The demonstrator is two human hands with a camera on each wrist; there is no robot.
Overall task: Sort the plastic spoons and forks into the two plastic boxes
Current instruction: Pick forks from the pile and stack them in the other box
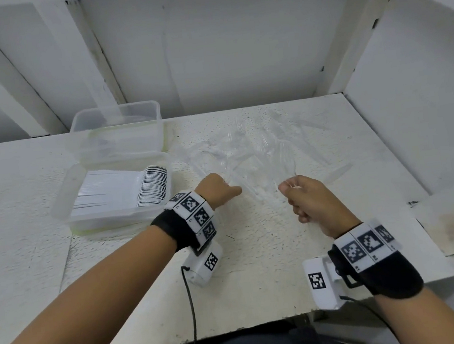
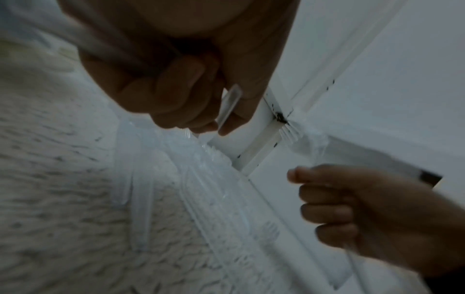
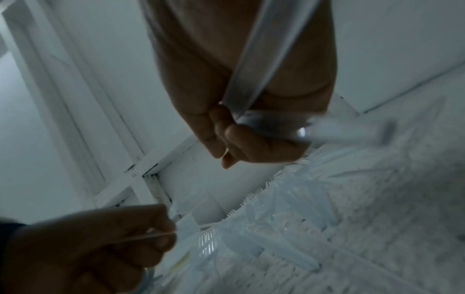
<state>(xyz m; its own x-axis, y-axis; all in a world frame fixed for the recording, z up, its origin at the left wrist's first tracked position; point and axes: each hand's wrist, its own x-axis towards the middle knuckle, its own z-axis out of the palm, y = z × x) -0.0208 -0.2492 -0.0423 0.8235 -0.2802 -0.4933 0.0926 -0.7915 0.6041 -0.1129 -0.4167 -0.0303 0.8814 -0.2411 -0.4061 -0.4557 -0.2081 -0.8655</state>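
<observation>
Between curled fingers [image 2: 181, 83] of left hand [image 1: 216, 191], clear utensil handle [image 2: 229, 105]; right hand [image 1: 311, 199] clamped on clear fork [image 2: 302, 139]. Just beyond, loose clear cutlery pile [image 1: 249, 152] on white table [image 1: 256, 252]. Far left, two plastic boxes, nearer [image 1: 118, 219] stacked full, farther [image 1: 116, 119] behind.

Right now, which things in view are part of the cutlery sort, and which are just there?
Job:
- near box, holding stacked cutlery
- far box
- loose clear cutlery pile
- left hand, gripping clear cutlery
- right hand, gripping clear cutlery

Just there:
- white table
- wrist cameras
- black cable
</observation>
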